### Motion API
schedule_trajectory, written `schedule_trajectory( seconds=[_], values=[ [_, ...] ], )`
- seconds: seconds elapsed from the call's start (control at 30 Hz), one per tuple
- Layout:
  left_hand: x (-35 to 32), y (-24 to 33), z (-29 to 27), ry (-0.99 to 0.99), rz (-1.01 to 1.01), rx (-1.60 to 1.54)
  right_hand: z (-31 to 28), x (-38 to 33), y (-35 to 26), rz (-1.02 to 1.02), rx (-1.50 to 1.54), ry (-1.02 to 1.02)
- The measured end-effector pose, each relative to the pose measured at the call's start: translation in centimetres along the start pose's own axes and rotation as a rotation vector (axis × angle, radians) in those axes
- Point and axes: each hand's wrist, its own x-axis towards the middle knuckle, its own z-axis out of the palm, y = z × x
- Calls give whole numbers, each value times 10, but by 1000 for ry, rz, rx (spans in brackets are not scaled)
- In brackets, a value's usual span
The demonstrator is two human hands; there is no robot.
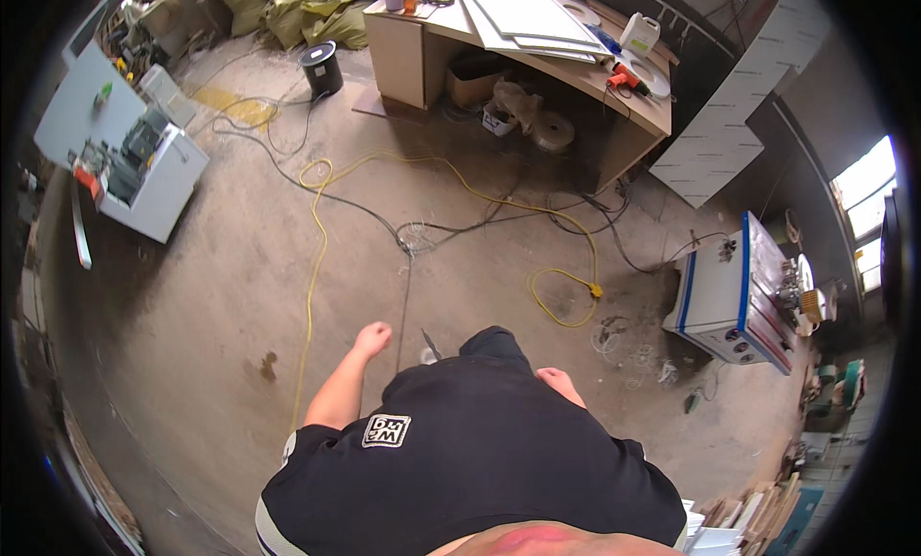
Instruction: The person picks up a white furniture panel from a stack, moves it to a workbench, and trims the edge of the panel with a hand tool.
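Observation:
My left hand (374, 338) hangs out in front and to the left of my body, its fingers curled in a loose fist with nothing visible in them. Below it is the bare concrete floor (240, 307). On the other side, only part of my right hand (554, 378) shows past my dark shirt, close to my body; its fingers are hidden. A thin dark pointed thing (432, 343) and a small whitish thing show between my left hand and my body, too small to name.
A yellow extension cord (320, 239) and black cables (369, 217) snake across the floor ahead. Beyond them stands a workbench (398, 62) carrying white panels and a red-orange power tool. Machines stand at left (158, 187) and right (715, 307); a black bucket (321, 70) is farther back.

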Motion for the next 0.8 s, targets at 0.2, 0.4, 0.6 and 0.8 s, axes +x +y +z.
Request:
schedule_trajectory(
  seconds=[0.2, 0.4, 0.6, 0.8],
  values=[
    [186, 298, -47, -17, 189, -134, -44, 143, 5, 93, 373, 144],
    [298, 435, -35, -113, 10, -372, -106, 319, -99, -30, -46, 133],
    [400, 571, -67, -179, 101, -348, -156, 420, -373, -120, 181, 157],
    [596, 726, -92, -161, 206, -444, -198, 461, -528, -213, 263, 271]
  ],
)
